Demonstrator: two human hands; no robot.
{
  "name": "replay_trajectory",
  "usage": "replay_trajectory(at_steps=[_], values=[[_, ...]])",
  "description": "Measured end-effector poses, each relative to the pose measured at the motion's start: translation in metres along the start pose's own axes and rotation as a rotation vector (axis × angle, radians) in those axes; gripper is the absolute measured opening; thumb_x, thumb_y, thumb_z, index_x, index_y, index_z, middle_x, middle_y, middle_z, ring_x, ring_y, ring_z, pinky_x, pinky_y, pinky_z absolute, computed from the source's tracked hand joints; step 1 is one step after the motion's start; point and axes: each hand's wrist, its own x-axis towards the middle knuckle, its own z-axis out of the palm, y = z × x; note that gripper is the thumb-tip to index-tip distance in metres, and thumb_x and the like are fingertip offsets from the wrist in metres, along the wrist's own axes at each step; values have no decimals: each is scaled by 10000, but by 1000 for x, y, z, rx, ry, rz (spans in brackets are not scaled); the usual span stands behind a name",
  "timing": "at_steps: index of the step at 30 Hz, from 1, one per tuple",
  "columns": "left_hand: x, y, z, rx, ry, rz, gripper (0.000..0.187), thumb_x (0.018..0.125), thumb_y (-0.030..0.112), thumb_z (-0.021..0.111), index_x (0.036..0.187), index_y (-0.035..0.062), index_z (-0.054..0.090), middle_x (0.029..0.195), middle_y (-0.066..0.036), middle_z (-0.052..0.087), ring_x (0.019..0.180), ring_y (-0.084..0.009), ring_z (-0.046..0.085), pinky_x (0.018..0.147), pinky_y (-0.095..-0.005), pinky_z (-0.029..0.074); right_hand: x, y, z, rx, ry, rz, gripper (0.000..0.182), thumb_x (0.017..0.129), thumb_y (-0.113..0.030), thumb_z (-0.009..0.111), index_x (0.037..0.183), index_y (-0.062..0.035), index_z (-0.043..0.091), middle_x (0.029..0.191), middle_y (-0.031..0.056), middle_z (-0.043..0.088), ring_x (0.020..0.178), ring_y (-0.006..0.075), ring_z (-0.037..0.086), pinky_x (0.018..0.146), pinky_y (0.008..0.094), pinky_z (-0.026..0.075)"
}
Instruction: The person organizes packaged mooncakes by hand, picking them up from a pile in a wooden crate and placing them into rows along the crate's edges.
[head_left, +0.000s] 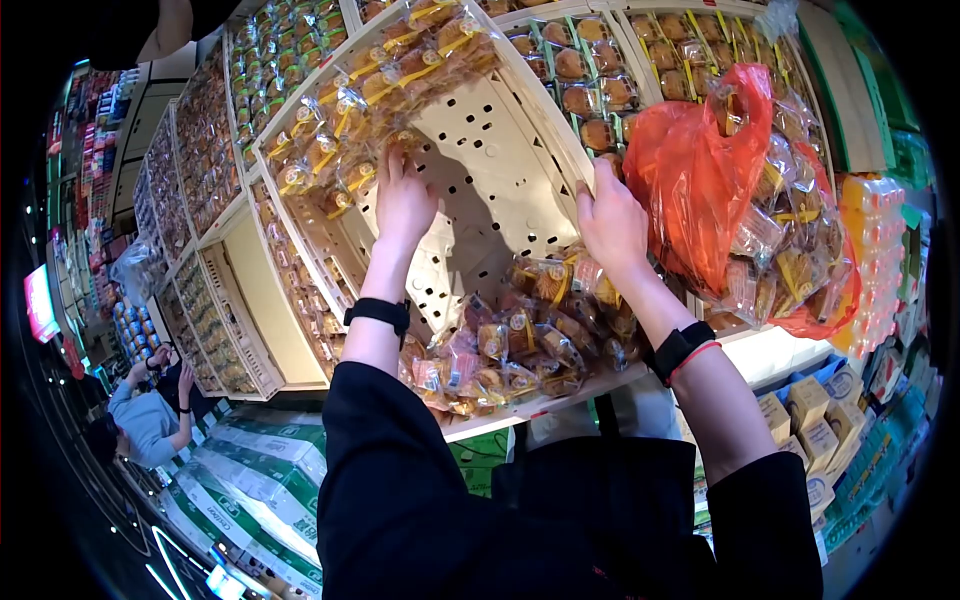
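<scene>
A cream plastic crate (510, 165) with a perforated floor lies tilted before me. Wrapped pastries (350, 120) fill its upper left part, and more wrapped pastries (520, 345) are heaped along its near edge. My left hand (403, 200) is at the pastries on the left, fingers bent down among them; what it holds, if anything, is hidden. Around the crate's right rim my right hand (612, 222) is closed. Just right of that hand, a red plastic bag (690, 180) stands open over more wrapped pastries.
Crates of packaged pastries (590, 80) stretch behind and to the left, one with a bare cream panel (265, 300). Green and white cartons (260, 460) stand lower left, near another person (150, 415). Small boxes (815, 425) and bottled drinks (865, 265) are at right.
</scene>
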Motion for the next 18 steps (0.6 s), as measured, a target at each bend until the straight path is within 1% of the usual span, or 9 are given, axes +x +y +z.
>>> replay_trajectory(at_steps=[2, 3, 4, 5, 7, 8, 10, 12, 18], values=[[-10, 17, -8, 96, 36, 118, 419, 728, 84, 605, 1109, -81, 545, 1371, -225, 359, 1256, -407, 363, 1025, -423, 379, 0, 0, 0, 7, 16, -8, 221, 845, -157, 537, 1033, -54, 482, 941, 169, 631, 882, 373, 604, 738, 507, 470], [-18, 27, -7, -31, 63, 118, 409, 730, 89, 603, 1103, -69, 545, 1351, -242, 386, 1238, -411, 374, 1024, -436, 371, 1, 1, 1, 9, 19, -4, 221, 845, -157, 537, 1033, -54, 482, 941, 169, 631, 882, 373, 604, 738, 507, 470], [-29, 37, -7, -150, -45, 145, 435, 755, 104, 652, 1148, -25, 517, 1337, -233, 380, 1255, -401, 370, 1033, -459, 366, 1, 2, 3, 9, 33, -19, 220, 844, -156, 537, 1031, -54, 481, 943, 169, 631, 882, 372, 604, 739, 507, 470], [-39, 57, -16, -331, -179, 128, 409, 781, 133, 643, 1149, 7, 518, 1281, -208, 437, 1184, -365, 450, 984, -429, 412, 0, 3, 4, 8, 45, -33, 219, 844, -156, 537, 1029, -54, 480, 945, 168, 631, 881, 370, 604, 739, 506, 471], [-62, 89, -23, -356, -388, 93, 354, 818, 280, 633, 1059, 28, 570, 953, -170, 613, 883, -325, 603, 775, -393, 487, 1, 2, 2, 2, 33, -22, 219, 843, -157, 537, 1027, -54, 480, 946, 168, 631, 881, 368, 605, 739, 504, 472], [-67, 104, -26, -333, -502, 55, 377, 807, 335, 642, 987, 10, 577, 829, -174, 625, 781, -341, 616, 703, -404, 495, 1, 2, 1, -5, 21, -17, 219, 843, -159, 537, 1026, -54, 479, 946, 167, 631, 881, 366, 606, 739, 502, 473], [-81, 120, -19, -265, -503, 106, 432, 779, 385, 664, 930, 0, 541, 813, -190, 625, 757, -344, 619, 673, -419, 502, 1, 1, 2, 0, 25, -13, 221, 842, -160, 538, 1027, -54, 479, 943, 165, 631, 882, 363, 606, 739, 499, 475], [-88, 131, -13, -244, -496, 98, 567, 705, 434, 717, 959, -22, 495, 785, -191, 621, 755, -335, 628, 640, -424, 517, 0, 2, 1, -3, 24, -13, 223, 842, -160, 539, 1028, -54, 479, 940, 163, 631, 883, 360, 607, 738, 495, 477], [-91, 144, -8, -142, -384, 96, 673, 630, 487, 751, 972, -30, 487, 817, -180, 603, 773, -325, 622, 639, -410, 516, 0, 5, 5, 0, 38, -41, 234, 840, -158, 542, 1039, -52, 478, 930, 158, 630, 879, 355, 611, 731, 488, 482]])
